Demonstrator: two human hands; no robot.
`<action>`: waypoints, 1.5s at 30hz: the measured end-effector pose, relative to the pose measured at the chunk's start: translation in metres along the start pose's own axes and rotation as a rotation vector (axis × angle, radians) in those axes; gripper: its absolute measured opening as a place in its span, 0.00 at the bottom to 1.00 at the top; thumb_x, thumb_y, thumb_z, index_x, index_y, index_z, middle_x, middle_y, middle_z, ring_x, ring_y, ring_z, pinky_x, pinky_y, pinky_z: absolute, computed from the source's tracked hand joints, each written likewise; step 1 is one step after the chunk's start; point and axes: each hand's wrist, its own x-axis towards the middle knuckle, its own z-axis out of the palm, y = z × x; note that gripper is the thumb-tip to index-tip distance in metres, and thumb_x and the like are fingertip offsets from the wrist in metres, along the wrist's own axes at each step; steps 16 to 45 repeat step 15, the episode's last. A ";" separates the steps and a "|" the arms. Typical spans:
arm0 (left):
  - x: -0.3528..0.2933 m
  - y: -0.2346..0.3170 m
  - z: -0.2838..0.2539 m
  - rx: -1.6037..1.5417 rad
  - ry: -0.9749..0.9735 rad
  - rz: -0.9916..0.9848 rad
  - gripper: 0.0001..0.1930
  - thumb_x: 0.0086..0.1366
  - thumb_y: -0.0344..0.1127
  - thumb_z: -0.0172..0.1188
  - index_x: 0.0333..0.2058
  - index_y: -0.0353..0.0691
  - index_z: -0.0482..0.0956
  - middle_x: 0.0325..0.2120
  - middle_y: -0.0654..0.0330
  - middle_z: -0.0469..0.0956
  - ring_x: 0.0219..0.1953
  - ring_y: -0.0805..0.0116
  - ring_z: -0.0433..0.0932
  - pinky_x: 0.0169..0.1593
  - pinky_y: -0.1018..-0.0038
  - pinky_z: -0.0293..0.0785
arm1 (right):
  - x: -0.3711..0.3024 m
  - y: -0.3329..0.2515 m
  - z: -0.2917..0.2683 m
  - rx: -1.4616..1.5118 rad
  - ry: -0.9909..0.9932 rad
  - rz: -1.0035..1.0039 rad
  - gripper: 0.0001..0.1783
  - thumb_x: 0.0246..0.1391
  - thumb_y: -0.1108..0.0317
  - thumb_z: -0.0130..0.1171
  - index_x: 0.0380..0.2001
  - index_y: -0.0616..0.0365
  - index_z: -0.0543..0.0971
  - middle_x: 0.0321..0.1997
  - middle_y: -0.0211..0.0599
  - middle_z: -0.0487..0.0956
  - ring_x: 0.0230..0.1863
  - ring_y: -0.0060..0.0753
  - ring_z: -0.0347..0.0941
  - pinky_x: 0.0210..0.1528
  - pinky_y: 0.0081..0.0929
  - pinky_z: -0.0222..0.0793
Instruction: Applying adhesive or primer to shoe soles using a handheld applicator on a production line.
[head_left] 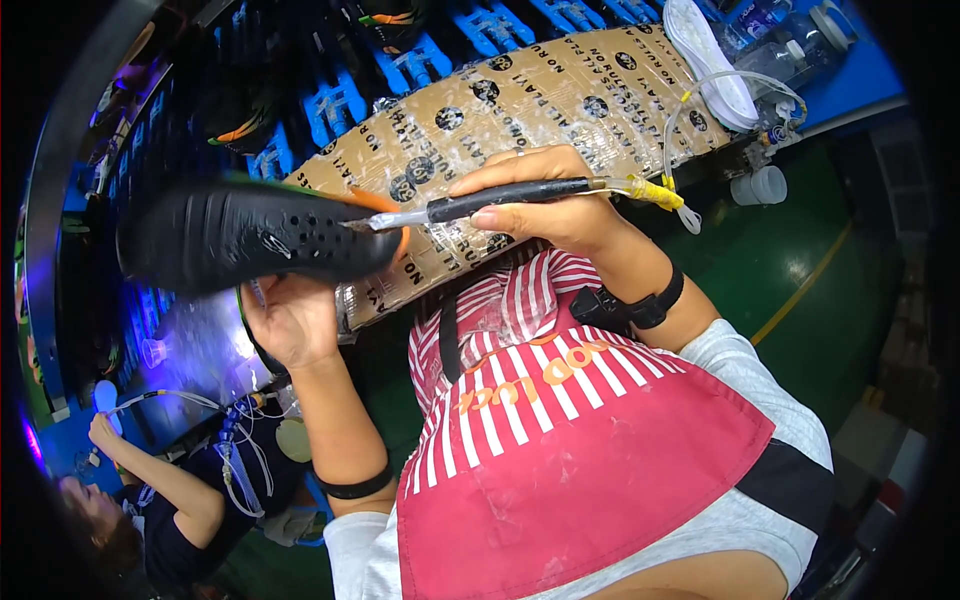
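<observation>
Slightly left of centre, a black shoe (205,235) with orange and green edging is raised above the near left end of the bench. Its ridged face, dotted with small holes, is turned up and shows a wet, shiny streak. My left hand (295,318) supports it from below, with the fingers mostly hidden behind it. My right hand (560,195) is closed round the black handle of a brush (510,199). A hose bound with yellow tape runs from the brush's back end. Its pale metal neck points left, and the tip meets the holed part of the shoe.
A cardboard-covered bench top (540,95) with whitish smears lies ahead. A white shoe sole (712,70) rests at its right end, near clear bottles (785,65) and a white cup (760,186). Blue racks (410,65) line the far side. Another person (165,500) works at lower left.
</observation>
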 end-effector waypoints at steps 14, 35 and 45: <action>-0.069 -0.027 -0.015 -0.160 -0.065 -0.574 0.44 0.59 0.66 0.43 0.65 0.43 0.45 0.64 0.38 0.43 0.66 0.36 0.37 0.59 0.30 0.33 | 0.002 0.009 0.006 0.182 0.247 0.138 0.14 0.47 0.70 0.65 0.38 0.64 0.80 0.27 0.31 0.79 0.28 0.15 0.71 0.30 0.12 0.64; -0.071 -0.028 -0.014 -0.107 -0.106 -0.620 0.45 0.58 0.68 0.43 0.65 0.45 0.45 0.65 0.40 0.39 0.66 0.36 0.37 0.59 0.30 0.34 | 0.001 0.007 0.002 0.115 0.203 0.129 0.15 0.50 0.72 0.61 0.42 0.66 0.79 0.34 0.38 0.81 0.32 0.20 0.75 0.35 0.15 0.70; -0.071 -0.028 -0.014 -0.107 -0.106 -0.620 0.45 0.58 0.68 0.43 0.65 0.45 0.45 0.65 0.40 0.39 0.66 0.36 0.37 0.59 0.30 0.34 | 0.001 0.007 0.002 0.115 0.203 0.129 0.15 0.50 0.72 0.61 0.42 0.66 0.79 0.34 0.38 0.81 0.32 0.20 0.75 0.35 0.15 0.70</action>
